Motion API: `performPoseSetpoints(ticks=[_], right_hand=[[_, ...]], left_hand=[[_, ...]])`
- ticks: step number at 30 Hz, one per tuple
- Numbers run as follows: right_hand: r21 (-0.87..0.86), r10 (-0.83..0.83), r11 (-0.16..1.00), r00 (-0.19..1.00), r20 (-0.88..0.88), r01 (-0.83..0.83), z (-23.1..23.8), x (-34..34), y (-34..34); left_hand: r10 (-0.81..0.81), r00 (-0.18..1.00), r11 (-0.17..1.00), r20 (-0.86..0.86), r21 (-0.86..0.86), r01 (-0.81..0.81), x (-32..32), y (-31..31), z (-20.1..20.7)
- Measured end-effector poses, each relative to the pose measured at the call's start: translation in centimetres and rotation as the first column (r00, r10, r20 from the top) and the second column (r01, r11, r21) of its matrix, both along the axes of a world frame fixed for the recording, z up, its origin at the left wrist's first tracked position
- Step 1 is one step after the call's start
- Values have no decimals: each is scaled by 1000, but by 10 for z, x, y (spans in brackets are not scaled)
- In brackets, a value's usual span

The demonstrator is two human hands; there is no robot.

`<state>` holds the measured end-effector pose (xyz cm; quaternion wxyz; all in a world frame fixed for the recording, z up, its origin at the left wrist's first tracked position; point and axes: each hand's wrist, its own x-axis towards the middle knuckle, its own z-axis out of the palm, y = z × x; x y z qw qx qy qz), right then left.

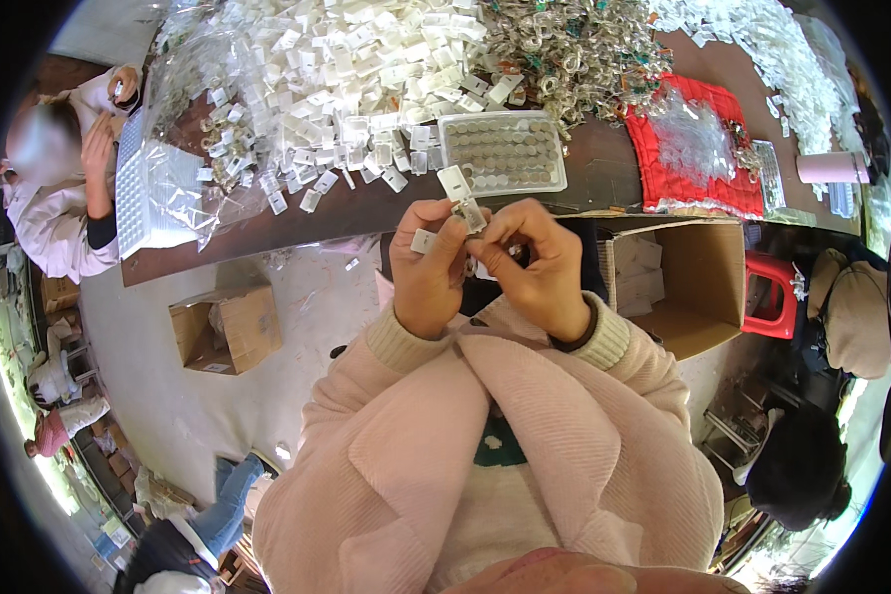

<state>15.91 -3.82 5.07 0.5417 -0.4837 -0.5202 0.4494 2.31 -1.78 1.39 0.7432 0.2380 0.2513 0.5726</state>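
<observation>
Held up before my chest at the table's near edge is a small whitish plastic box [454,184], its lid swung up. My left hand [429,277] is closed round it from the left, thumb and fingers gripping its lower part. A small white tag-like piece [423,242] also sticks out between the left fingers. From the right, my right hand [543,275] meets the box with thumb and forefinger pinched together; what lies between them is too small to make out. Just beyond my hands, a clear plastic tray [502,185] holds rows of small round pieces.
A heap of small white boxes [366,84] covers the table [604,168], beside a pile of shiny small pieces [564,54]. Right of these lies a red cloth [653,178] with clear bags. A cardboard box [708,282] and red stool [774,307] stand below. Another person [64,198] works at left.
</observation>
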Motion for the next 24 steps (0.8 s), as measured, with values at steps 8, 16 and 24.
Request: performPoseSetpoints(ticks=[8, 16, 24], right_hand=[[290, -286, 944, 828, 483, 157, -7, 56, 20], [300, -285, 948, 712, 642, 108, -26, 72, 39], [200, -194, 978, 611, 767, 59, -21, 72, 44]], left_hand=[[-79, 995, 992, -55, -100, 73, -15, 2, -17], [-128, 990, 979, -58, -169, 116, -9, 4, -19], [-148, 988, 975, -51, -173, 137, 0, 11, -14]])
